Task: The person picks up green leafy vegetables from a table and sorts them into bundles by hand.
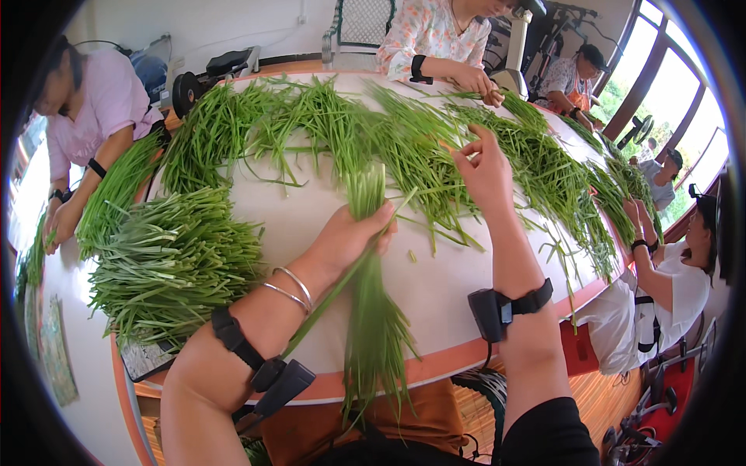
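Observation:
My left hand is wrapped round a bunch of garlic chives. The pale cut ends point up and away from me, and the long green leaves hang toward the near table edge. One loose stalk slants across below the fist. Farther right, my right hand is raised beside the spread of loose chives, with thumb and forefinger bent close together. Whatever is between those fingertips is too small to make out. A thick stack of chives lies to the left of my left forearm.
Loose chives ring the far side of the white table with its orange edge. Across from me a person in a flowered shirt handles stalks. Others work at the left, far right and right. A metal chair stands behind.

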Tool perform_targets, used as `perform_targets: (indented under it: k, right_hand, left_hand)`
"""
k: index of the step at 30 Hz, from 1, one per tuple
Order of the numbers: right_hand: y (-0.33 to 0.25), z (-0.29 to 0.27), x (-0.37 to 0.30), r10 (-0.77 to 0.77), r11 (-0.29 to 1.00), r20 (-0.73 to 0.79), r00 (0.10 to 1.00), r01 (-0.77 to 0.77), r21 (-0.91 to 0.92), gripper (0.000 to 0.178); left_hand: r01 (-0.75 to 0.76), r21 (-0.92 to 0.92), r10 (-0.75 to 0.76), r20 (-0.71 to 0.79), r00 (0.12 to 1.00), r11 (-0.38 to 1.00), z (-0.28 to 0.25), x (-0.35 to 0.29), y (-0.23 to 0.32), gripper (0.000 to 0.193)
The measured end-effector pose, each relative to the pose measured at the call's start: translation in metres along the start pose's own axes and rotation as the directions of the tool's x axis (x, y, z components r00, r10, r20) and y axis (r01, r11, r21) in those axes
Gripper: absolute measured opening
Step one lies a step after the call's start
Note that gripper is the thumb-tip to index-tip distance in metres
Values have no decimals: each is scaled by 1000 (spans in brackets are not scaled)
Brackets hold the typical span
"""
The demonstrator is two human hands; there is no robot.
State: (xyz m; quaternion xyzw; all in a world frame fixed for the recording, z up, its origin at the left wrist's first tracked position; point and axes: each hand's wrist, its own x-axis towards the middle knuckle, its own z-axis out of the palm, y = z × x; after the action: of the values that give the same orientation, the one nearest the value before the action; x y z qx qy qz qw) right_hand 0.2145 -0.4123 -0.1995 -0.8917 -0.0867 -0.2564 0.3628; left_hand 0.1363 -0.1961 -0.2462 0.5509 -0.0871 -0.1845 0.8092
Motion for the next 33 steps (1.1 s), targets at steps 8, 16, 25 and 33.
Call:
perform_targets:
  k: [8,16,25,33]
  right_hand:
    - [-32,12,-16,-181,847,722,667,-267,459,17]
    - [-34,3,-16,-286,804,727,625,-256,537,17]
    - [-41,2,-20,-293,765,730,618,-306,566,17]
    - [-35,10,-20,-370,497,761,532,-579,646,15]
  left_hand:
    - [-32,-32,31,-35,999,999,-1,-1,0,22]
    - [-62,-55,61,-17,998,997,1,0,-1,29]
    - [-70,-73,74,60,995,995,-4,0,-1,29]
    - [25,-34,-16,244,970,999,-2,-3,3,20]
